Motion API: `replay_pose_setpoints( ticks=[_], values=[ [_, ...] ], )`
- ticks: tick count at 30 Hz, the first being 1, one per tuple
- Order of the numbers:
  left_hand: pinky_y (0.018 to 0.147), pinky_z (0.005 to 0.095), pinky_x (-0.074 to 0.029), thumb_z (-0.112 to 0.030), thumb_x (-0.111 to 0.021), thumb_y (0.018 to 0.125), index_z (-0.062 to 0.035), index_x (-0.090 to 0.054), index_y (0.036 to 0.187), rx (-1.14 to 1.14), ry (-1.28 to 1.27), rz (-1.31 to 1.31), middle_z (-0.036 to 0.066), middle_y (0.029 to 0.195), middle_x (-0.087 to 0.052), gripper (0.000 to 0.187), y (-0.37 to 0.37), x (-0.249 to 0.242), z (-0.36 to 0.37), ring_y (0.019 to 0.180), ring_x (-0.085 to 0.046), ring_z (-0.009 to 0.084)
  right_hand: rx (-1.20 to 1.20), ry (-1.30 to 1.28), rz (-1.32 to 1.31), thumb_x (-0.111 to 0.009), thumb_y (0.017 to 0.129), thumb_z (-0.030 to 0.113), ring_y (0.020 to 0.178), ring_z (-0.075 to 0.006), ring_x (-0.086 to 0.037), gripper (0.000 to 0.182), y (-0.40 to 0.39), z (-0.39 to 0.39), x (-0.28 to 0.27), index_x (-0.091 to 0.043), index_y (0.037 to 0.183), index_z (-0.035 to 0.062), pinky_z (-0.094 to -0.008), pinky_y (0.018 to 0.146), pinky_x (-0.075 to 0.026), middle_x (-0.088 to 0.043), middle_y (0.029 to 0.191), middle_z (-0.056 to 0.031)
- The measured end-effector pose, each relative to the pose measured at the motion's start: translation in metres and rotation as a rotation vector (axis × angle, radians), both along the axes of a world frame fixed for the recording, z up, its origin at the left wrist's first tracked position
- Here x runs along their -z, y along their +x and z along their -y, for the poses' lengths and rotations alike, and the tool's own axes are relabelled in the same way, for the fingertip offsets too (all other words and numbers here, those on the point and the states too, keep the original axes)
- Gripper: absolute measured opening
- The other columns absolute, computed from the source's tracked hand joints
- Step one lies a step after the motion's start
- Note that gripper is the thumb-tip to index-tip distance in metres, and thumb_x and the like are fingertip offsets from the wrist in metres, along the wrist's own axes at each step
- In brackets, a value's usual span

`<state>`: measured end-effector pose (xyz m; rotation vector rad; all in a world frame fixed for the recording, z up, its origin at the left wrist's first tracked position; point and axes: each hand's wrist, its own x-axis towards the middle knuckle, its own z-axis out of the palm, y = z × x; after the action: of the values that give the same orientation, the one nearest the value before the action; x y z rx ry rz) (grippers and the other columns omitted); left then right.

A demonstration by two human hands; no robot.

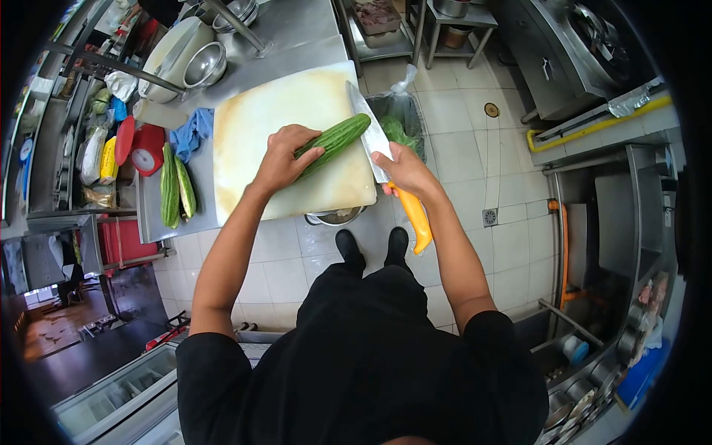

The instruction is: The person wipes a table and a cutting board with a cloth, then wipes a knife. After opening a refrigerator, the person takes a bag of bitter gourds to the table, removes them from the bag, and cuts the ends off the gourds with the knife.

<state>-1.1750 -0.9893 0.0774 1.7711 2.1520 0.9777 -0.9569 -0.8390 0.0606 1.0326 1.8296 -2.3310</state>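
Note:
A long ridged green gourd [337, 142] lies slantwise over the white cutting board [267, 111], its far end at the board's right edge. My left hand [287, 157] is closed round the near end of the gourd. In my right hand [404, 170] is a wide-bladed knife [373, 141] with a yellow handle. The blade stands at the gourd's far end, and my fingers grip it where blade and handle meet. Left of the board lie more green gourds [170, 185] on the steel counter [148, 211], beside a blue cloth [193, 133].
A lined bin [419, 119] with green scraps stands right of the board. A metal bowl [205, 65] and a red scale [147, 150] are at the left. Under the board's front edge is a metal pot [335, 217]. Tiled floor [460, 170] lies to the right.

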Motion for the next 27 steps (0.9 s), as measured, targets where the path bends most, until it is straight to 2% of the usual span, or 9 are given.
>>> replay_pose_setpoints(
  ticks=[1,4,8,14,17,20,22,26,27],
  values=[
    [0.089,0.0365,-0.037,-0.025,-0.072,0.082,-0.0071,-0.071,0.097,-0.046,0.054,-0.076,0.007,0.087,-0.062,0.023,0.003,0.0,0.002,0.092,-0.055,0.0227,0.023,0.009,0.003,-0.052,0.097,0.025,0.042,-0.0093,-0.05,0.024,-0.001,0.002,0.014,-0.052,0.106,0.0026,-0.0239,0.035,-0.038,-0.057,0.066,-0.0036],
    [0.086,0.0361,-0.037,-0.024,-0.074,0.08,-0.0075,-0.071,0.093,-0.112,0.06,-0.099,0.005,0.083,-0.061,0.021,0.006,0.003,0.006,0.089,-0.053,0.0221,-0.028,-0.01,-0.015,-0.052,0.097,0.024,0.042,-0.0094,-0.05,0.024,0.01,0.011,0.007,-0.051,0.106,0.0023,-0.0243,0.035,-0.038,-0.057,0.068,-0.0038],
    [0.081,0.0352,-0.036,-0.023,-0.075,0.078,-0.0079,-0.072,0.091,-0.12,-0.002,-0.056,0.003,0.079,-0.058,0.02,0.003,0.005,0.005,0.084,-0.052,0.0206,-0.099,-0.033,0.023,-0.052,0.097,0.024,0.042,-0.0112,-0.051,0.025,0.03,0.023,-0.004,-0.048,0.101,0.0001,-0.0262,0.036,-0.039,-0.056,0.068,-0.0061],
    [0.077,0.0341,-0.033,-0.022,-0.074,0.079,-0.0089,-0.072,0.092,-0.063,0.037,-0.063,0.002,0.075,-0.055,0.018,-0.001,0.007,0.006,0.081,-0.052,0.0191,-0.112,-0.03,0.004,-0.052,0.097,0.025,0.042,-0.0108,-0.05,0.025,0.004,0.023,-0.001,-0.048,0.1,0.0012,-0.0261,0.036,-0.039,-0.055,0.066,-0.0053],
    [0.078,0.0339,-0.034,-0.021,-0.073,0.081,-0.0086,-0.072,0.094,-0.078,0.024,-0.104,0.002,0.078,-0.057,0.018,0.002,0.003,0.006,0.083,-0.053,0.0194,-0.097,0.03,0.008,-0.052,0.097,0.024,0.043,-0.0127,-0.053,0.026,-0.019,0.027,0.002,-0.047,0.099,-0.0012,-0.0276,0.036,-0.041,-0.056,0.067,-0.0076],
    [0.079,0.0344,-0.038,-0.02,-0.071,0.083,-0.0064,-0.071,0.101,-0.076,0.023,-0.074,0.005,0.08,-0.061,0.023,-0.001,-0.003,0.013,0.083,-0.056,0.0219,-0.092,0.039,0.0,-0.052,0.097,0.023,0.044,-0.0144,-0.055,0.027,-0.025,0.025,0.0,-0.047,0.1,-0.0035,-0.0288,0.036,-0.042,-0.057,0.067,-0.0093],
    [0.082,0.0347,-0.037,-0.02,-0.07,0.083,-0.0077,-0.071,0.104,0.026,0.104,0.071,0.005,0.086,-0.061,0.024,-0.008,-0.005,0.023,0.09,-0.055,0.0214,-0.113,0.021,0.037,-0.052,0.097,0.025,0.042,-0.012,-0.052,0.025,-0.027,0.021,-0.002,-0.047,0.098,0.0002,-0.0263,0.035,-0.04,-0.056,0.064,-0.0061],
    [0.084,0.0346,-0.038,-0.02,-0.07,0.083,-0.0077,-0.07,0.108,-0.131,0.036,-0.037,0.006,0.085,-0.06,0.028,-0.009,0.01,0.057,0.09,-0.054,0.022,-0.094,0.032,0.022,-0.051,0.098,0.025,0.042,-0.0121,-0.051,0.025,-0.038,0.028,0.005,-0.048,0.098,0.0006,-0.0266,0.035,-0.04,-0.055,0.064,-0.0061],
    [0.084,0.0343,-0.038,-0.02,-0.071,0.083,-0.0077,-0.07,0.109,-0.172,0.035,-0.022,0.006,0.084,-0.059,0.029,-0.004,0.01,0.056,0.089,-0.053,0.0221,-0.056,0.055,0.006,-0.051,0.097,0.024,0.042,-0.014,-0.053,0.027,-0.043,0.034,0.007,-0.048,0.1,-0.0019,-0.0289,0.036,-0.041,-0.056,0.066,-0.0087]
  ],
)
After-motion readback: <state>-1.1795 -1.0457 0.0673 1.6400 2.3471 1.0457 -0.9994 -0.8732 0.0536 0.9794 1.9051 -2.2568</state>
